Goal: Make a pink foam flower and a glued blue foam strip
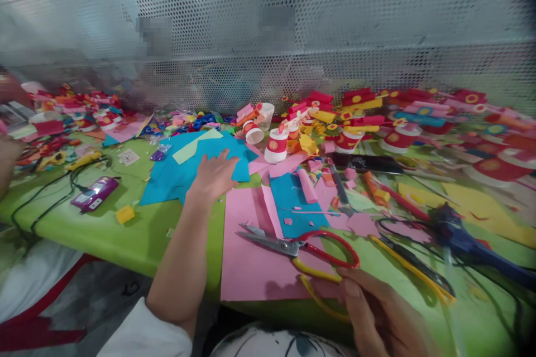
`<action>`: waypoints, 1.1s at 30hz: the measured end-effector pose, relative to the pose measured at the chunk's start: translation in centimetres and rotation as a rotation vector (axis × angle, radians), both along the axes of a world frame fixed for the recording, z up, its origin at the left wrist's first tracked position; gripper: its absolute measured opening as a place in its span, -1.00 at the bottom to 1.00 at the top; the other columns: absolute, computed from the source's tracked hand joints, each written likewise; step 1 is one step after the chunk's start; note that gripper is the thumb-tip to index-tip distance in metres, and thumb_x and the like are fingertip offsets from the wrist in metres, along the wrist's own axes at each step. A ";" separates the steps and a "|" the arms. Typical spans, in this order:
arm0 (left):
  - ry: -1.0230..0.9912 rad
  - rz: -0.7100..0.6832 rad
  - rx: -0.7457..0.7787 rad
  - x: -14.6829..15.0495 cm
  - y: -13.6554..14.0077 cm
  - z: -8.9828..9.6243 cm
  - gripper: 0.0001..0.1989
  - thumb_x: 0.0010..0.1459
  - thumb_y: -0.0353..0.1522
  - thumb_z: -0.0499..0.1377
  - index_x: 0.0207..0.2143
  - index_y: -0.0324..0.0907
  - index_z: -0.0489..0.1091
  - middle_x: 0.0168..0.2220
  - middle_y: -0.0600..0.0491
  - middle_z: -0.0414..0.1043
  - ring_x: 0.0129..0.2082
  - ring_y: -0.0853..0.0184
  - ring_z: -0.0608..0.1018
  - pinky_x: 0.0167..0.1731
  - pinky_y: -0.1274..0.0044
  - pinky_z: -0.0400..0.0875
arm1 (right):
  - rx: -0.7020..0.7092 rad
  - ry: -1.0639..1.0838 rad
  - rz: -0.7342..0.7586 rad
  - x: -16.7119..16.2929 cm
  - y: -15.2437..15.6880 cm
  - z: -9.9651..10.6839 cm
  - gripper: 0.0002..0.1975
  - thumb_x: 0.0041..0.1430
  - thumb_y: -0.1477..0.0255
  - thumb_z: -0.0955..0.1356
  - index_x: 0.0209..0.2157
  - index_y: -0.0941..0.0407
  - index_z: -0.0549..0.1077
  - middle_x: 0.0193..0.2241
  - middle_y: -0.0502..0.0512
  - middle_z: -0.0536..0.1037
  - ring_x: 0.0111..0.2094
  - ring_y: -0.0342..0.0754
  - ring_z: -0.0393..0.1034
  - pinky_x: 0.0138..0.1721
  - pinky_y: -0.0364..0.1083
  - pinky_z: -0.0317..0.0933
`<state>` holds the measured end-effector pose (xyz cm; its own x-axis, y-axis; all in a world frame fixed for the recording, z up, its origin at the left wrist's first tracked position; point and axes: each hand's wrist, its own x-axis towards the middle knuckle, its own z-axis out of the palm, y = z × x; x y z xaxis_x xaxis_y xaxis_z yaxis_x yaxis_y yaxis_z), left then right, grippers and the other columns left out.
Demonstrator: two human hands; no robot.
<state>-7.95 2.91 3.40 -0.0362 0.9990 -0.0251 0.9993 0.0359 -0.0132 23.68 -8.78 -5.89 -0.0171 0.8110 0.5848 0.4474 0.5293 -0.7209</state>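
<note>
Blue paper (167, 175) is reached over by the left hand (215, 172), whose fingers are spread apart with nothing held. The pink sheet (247, 276), seemingly uncut, is overlapped by parted scissors (288, 247), clamped at the yellow handle by the right hand's (379, 312) fingers; farther right, decorated cups (401, 136) look finished, while yellow paper (473, 201) seems left unused.

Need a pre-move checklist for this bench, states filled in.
1. Right hand has scissors: ok, fingers at the yellow handle.
2. Scissors fully closed: not ok, blades slightly parted.
3. Left hand free: ok, fingers spread, nothing gripped.
4. Left hand off large blue sheet: cannot tell whether it touches or hovers.
5. Pink sheet uncovered: not ok, small blue sheet overlaps it, scissors above.
6. Glue gun cold: cannot tell.
</note>
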 end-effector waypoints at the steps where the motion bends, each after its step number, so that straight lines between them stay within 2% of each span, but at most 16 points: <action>1: -0.001 -0.008 -0.015 0.0 0.2 -0.3 -0.40 0.22 -0.21 0.28 0.27 -0.09 0.28 0.44 -0.26 0.05 0.28 -0.15 0.38 0.27 0.00 0.10 | 0.001 -0.006 -0.003 0.0 0.0 0.1 -0.84 0.25 0.43 0.40 -0.13 0.04 0.57 -0.39 0.08 0.69 -0.59 -0.12 0.46 -0.57 -0.14 0.30; 4: -0.001 0.002 -0.065 -0.1 0.9 -1.2 -0.33 0.21 -0.21 0.27 0.33 -0.06 0.20 0.45 -0.24 0.02 0.31 -0.16 0.33 0.27 0.03 0.13 | 0.018 -0.033 0.009 0.0 0.1 0.4 -0.83 0.24 0.45 0.41 -0.12 0.05 0.57 -0.37 0.08 0.69 -0.61 -0.15 0.42 -0.55 -0.14 0.31; 8: 0.005 0.036 -0.092 -0.1 1.9 -2.2 -0.20 0.16 -0.16 0.30 0.39 -0.03 0.08 0.46 -0.23 0.00 0.36 -0.17 0.25 0.26 0.05 0.16 | 0.034 -0.064 0.020 0.1 0.2 0.6 -0.85 0.27 0.45 0.40 -0.13 0.05 0.57 -0.36 0.10 0.68 -0.53 -0.12 0.49 -0.42 -0.14 0.40; 11: -0.007 0.036 -0.103 -0.2 2.4 -2.7 -0.16 0.16 -0.11 0.30 0.41 -0.01 0.04 0.45 -0.20 0.03 0.39 -0.14 0.20 0.28 0.08 0.16 | 0.034 -0.075 0.018 0.2 0.3 0.8 -0.85 0.28 0.43 0.39 -0.13 0.04 0.57 -0.37 0.09 0.68 -0.54 -0.12 0.47 -0.43 -0.14 0.40; 17: -0.043 0.064 -0.114 -0.6 2.5 -2.5 -0.21 0.23 -0.24 0.26 0.43 -0.05 0.00 0.41 -0.19 0.15 0.31 -0.06 0.35 0.12 0.24 0.38 | 0.026 -0.053 0.011 0.0 0.2 0.9 -0.86 0.26 0.44 0.40 -0.15 0.06 0.58 -0.38 0.08 0.67 -0.56 -0.12 0.47 -0.52 -0.15 0.35; 20: -0.067 0.092 -0.113 -0.9 2.2 -1.9 -0.24 0.25 -0.21 0.24 0.42 -0.04 0.03 0.36 -0.15 0.25 0.26 -0.01 0.42 0.04 0.32 0.44 | 0.023 -0.057 0.015 0.1 0.2 0.7 -0.85 0.27 0.42 0.39 -0.14 0.06 0.57 -0.39 0.07 0.67 -0.60 -0.15 0.42 -0.54 -0.15 0.32; 23: -0.087 0.110 -0.107 -1.2 1.9 -1.4 -0.30 0.27 -0.20 0.21 0.40 -0.01 0.08 0.30 -0.08 0.36 0.24 0.05 0.45 -0.01 0.39 0.45 | 0.024 -0.053 0.027 0.1 0.3 0.5 -0.85 0.27 0.40 0.39 -0.13 0.06 0.57 -0.39 0.08 0.68 -0.57 -0.11 0.46 -0.47 -0.13 0.37; 29: -0.074 0.128 -0.051 -1.4 1.6 -0.6 -0.38 0.29 -0.23 0.17 0.36 -0.08 0.14 0.23 -0.11 0.43 0.18 0.06 0.48 -0.05 0.42 0.43 | 0.023 -0.074 0.028 0.1 0.2 0.9 -0.86 0.27 0.42 0.39 -0.14 0.05 0.57 -0.35 0.07 0.67 -0.60 -0.16 0.40 -0.54 -0.15 0.29; 31: -0.068 0.129 -0.036 -1.2 1.5 -0.4 -0.51 0.31 -0.23 0.13 0.27 -0.09 0.26 0.18 -0.10 0.47 0.13 0.11 0.52 -0.08 0.45 0.43 | 0.028 -0.081 0.028 0.1 0.3 1.1 -0.85 0.27 0.42 0.40 -0.13 0.04 0.56 -0.35 0.06 0.67 -0.56 -0.15 0.43 -0.51 -0.15 0.31; 33: -0.063 0.114 -0.047 -1.0 1.4 -0.1 -0.67 0.31 -0.24 0.13 0.08 -0.08 0.43 0.11 -0.05 0.52 0.05 0.17 0.55 -0.11 0.49 0.42 | 0.032 -0.092 0.033 0.1 0.3 1.1 -0.85 0.27 0.43 0.40 -0.13 0.03 0.56 -0.37 0.04 0.66 -0.54 -0.15 0.44 -0.49 -0.16 0.32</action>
<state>-8.96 4.35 3.31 -0.1460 0.9862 -0.0774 0.9877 0.1498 0.0446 23.76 -8.49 -4.75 -0.0982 0.7898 0.6055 0.4925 0.5673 -0.6600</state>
